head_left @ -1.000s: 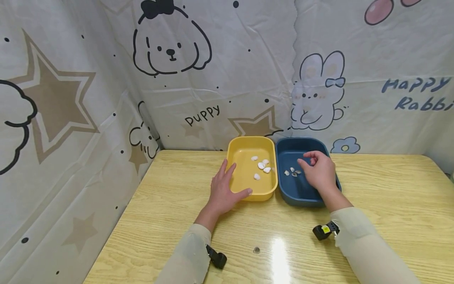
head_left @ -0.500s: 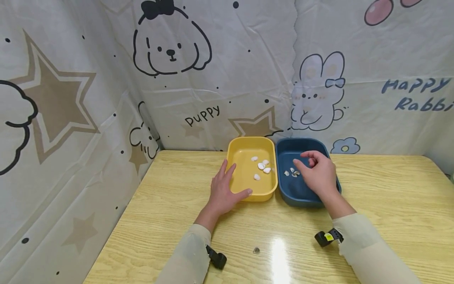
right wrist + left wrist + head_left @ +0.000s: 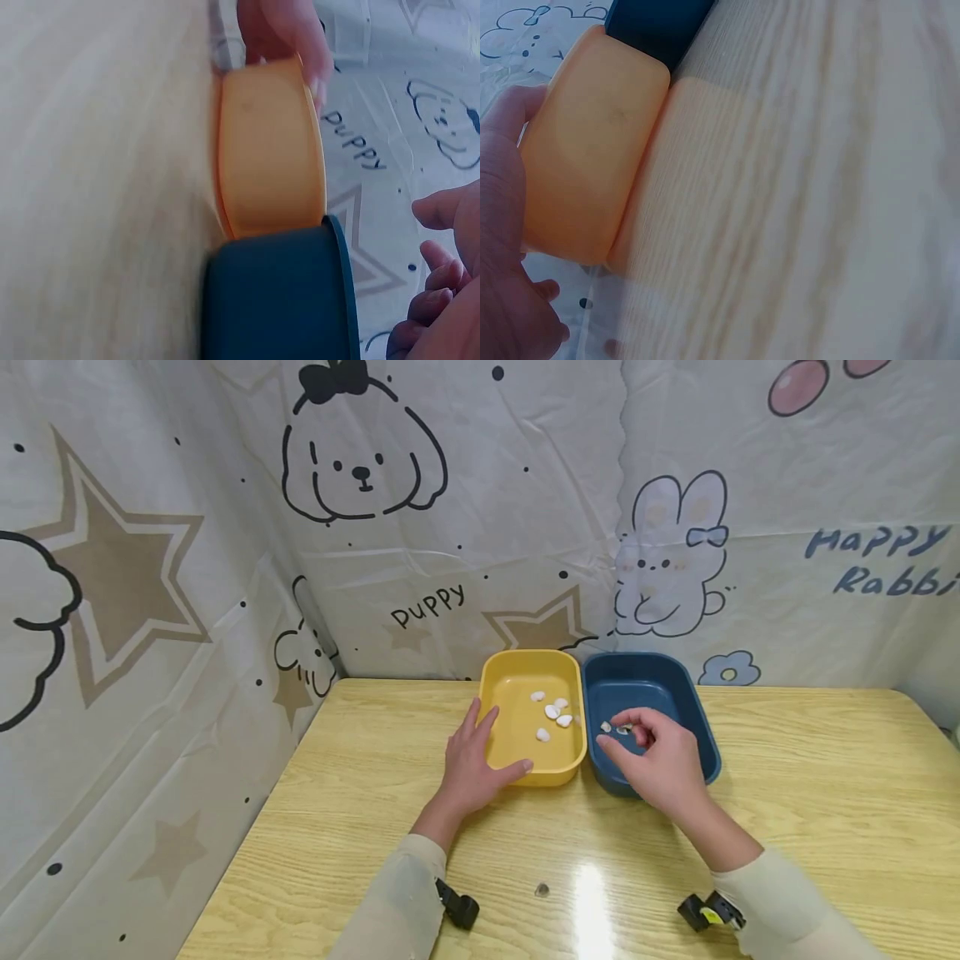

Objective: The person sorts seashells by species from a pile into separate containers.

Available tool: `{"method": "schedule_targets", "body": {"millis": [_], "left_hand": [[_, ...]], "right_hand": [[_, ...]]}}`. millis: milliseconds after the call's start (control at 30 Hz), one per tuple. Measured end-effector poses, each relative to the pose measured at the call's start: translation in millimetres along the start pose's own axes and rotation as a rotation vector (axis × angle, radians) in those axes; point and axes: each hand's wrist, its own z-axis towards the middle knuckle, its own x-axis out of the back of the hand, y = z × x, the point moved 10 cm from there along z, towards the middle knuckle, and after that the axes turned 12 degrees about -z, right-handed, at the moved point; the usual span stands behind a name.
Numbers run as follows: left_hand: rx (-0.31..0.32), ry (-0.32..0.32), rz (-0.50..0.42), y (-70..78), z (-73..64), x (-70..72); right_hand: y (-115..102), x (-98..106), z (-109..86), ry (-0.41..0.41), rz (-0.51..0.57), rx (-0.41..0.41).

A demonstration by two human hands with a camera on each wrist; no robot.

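Note:
My left hand [image 3: 472, 763] rests on the yellow box [image 3: 532, 760], fingers spread over its left rim and thumb across the front rim. Several white shells [image 3: 552, 712] lie in that box. Over the dark blue box [image 3: 637, 672] hovers my right hand [image 3: 663, 760], its thumb and index finger apart and nothing seen between them. Small brownish shells [image 3: 606, 727] lie beneath, partly hidden by the fingers. The right wrist view shows the right hand [image 3: 450, 277] above rim height, thumb extended and the other fingers loosely bent.
Both boxes stand side by side on a wooden table [image 3: 337, 777], near the printed curtain [image 3: 450, 468] at the back. One small dark shell-like piece [image 3: 542, 889] lies on the table in front. A black wrist camera [image 3: 457, 906] sits on the left sleeve.
My right hand has come nearer and slightly left over the blue box, covering some of the brownish shells. The left hand and the yellow box have stayed in place.

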Motion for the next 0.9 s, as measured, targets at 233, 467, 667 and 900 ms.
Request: {"method": "schedule_targets", "body": {"millis": [233, 467, 667, 900], "left_hand": [[-0.012, 0.006, -0.002, 2.5, -0.3, 1.8], [-0.009, 0.003, -0.006, 1.9, -0.2, 0.8], [0.000, 0.002, 0.004, 0.5, -1.0, -0.1], [0.002, 0.004, 0.002, 1.3, -1.6, -0.7]], "right_hand": [[-21.1, 3.5, -23.1, 0.034, -0.005, 0.136], [-33.8, -3.9, -43.7, 0.000, 0.026, 0.185], [-41.7, -22.6, -59.9, -0.071, 0.069, 0.210], [-49.5, -52.8, -78.3, -0.267, 0.105, 0.202]]}}
